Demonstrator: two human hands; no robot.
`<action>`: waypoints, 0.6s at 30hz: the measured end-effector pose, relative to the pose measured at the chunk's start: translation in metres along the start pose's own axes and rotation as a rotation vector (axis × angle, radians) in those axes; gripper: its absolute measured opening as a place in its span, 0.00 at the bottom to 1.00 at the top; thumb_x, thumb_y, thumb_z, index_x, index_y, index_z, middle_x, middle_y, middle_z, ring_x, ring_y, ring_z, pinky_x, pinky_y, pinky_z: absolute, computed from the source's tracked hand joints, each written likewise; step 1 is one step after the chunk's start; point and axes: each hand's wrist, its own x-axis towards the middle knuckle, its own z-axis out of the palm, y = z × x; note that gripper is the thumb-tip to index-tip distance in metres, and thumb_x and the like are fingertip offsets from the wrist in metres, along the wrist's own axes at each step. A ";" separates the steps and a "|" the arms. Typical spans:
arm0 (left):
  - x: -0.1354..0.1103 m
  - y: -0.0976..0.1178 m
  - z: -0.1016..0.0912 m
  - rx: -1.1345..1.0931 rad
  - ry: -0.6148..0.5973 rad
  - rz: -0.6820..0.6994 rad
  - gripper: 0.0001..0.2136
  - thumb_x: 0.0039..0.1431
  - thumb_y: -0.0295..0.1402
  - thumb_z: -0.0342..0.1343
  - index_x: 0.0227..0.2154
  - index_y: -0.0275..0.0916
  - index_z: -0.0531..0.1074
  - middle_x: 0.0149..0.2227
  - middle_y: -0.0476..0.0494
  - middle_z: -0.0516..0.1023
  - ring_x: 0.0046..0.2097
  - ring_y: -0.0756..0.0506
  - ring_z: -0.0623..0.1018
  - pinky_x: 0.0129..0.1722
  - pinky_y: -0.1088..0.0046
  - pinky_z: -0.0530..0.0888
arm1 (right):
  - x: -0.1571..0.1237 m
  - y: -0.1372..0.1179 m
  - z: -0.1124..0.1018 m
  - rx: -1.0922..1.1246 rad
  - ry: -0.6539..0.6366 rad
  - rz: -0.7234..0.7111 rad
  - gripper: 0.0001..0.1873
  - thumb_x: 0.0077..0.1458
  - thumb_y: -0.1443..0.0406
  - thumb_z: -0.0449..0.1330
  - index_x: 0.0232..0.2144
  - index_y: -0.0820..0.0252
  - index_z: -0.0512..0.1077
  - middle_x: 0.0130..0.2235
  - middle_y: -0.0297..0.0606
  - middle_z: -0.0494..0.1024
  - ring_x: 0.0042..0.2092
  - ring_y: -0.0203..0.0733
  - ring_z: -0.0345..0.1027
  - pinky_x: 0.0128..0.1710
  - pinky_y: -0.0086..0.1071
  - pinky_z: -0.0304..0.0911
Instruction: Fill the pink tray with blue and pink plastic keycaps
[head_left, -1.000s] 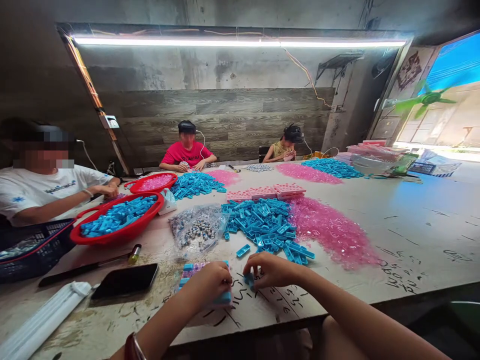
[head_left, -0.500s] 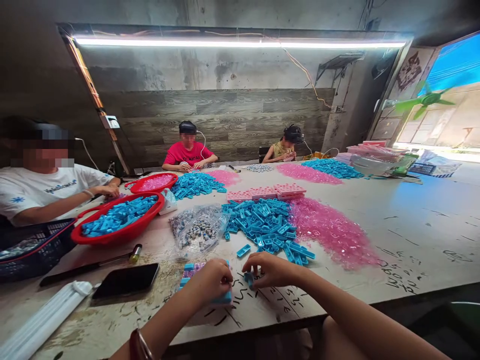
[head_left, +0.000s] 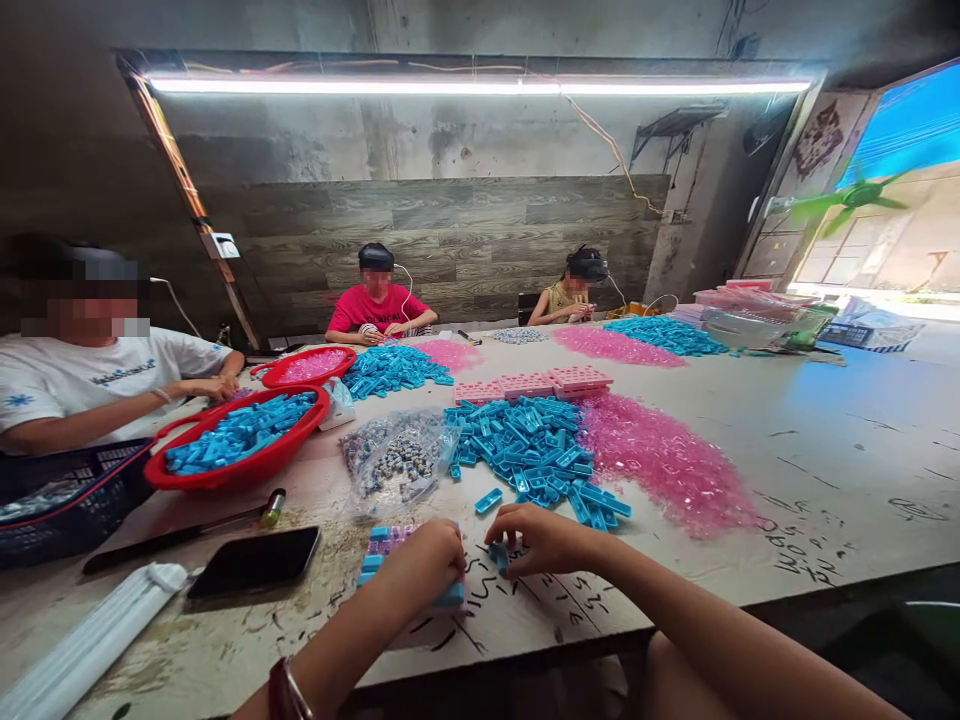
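The left hand (head_left: 424, 560) is curled down on a tray (head_left: 379, 542) of blue and purple pieces at the counter's (head_left: 825, 450) near edge. Just beside it, the right hand (head_left: 544, 540) pinches 1 blue piece (head_left: 497, 553). Further left, a red basin (head_left: 225, 470) holds blue pieces and a clear bag (head_left: 394, 460) holds small parts.

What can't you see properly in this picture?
Head view only:
Block: mostly covered by the left hand.
Blue piece: the right hand hides its shape and the grip.
Bag: the contents are too small to tell.
Basket: cut off by the left edge.
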 end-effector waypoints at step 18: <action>-0.031 -0.004 -0.040 -0.316 0.078 0.108 0.09 0.55 0.31 0.53 0.36 0.41 0.78 0.33 0.46 0.77 0.34 0.50 0.74 0.34 0.77 0.68 | 0.002 -0.005 -0.001 0.012 0.091 -0.019 0.26 0.39 0.73 0.63 0.45 0.59 0.70 0.39 0.38 0.71 0.38 0.39 0.66 0.37 0.31 0.65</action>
